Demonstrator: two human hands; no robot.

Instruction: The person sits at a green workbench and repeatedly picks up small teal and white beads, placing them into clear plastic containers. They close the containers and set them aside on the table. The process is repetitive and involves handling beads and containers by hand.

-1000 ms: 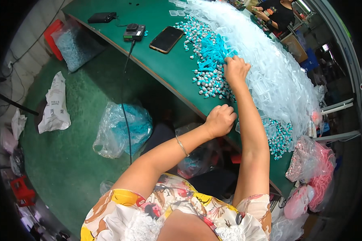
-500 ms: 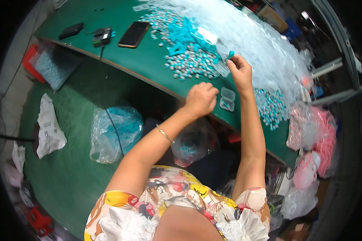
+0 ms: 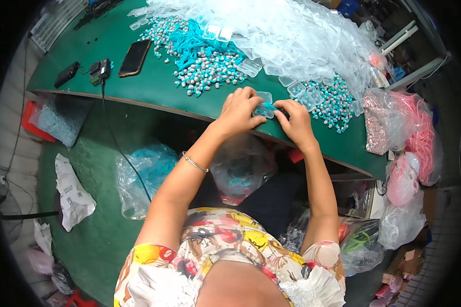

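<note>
Near the table's front edge lies a small clear hinged plastic box (image 3: 264, 96) with its lid open. My left hand (image 3: 238, 110) holds it by the left side, thumb at the near edge and fingers curled over the far side. My right hand (image 3: 295, 121) pinches a small teal cord piece (image 3: 270, 106) at the box's right side, partly over the tray. Fingers cover some of the box, so how much of the cord lies inside is unclear. Grey-and-teal beads (image 3: 205, 74) are piled beyond my left hand, and more beads (image 3: 334, 105) beyond my right.
A large heap of clear plastic boxes (image 3: 297, 38) covers the back of the green table (image 3: 153, 92). Teal cords (image 3: 185, 43) lie beside the left beads. A phone (image 3: 134, 58) and a black cabled device (image 3: 100, 70) sit at left. Bags with pink contents (image 3: 412, 138) hang at right.
My right hand has come down from the heap with the teal piece to the open box. My left hand has taken hold of the box. The view has shifted a little.
</note>
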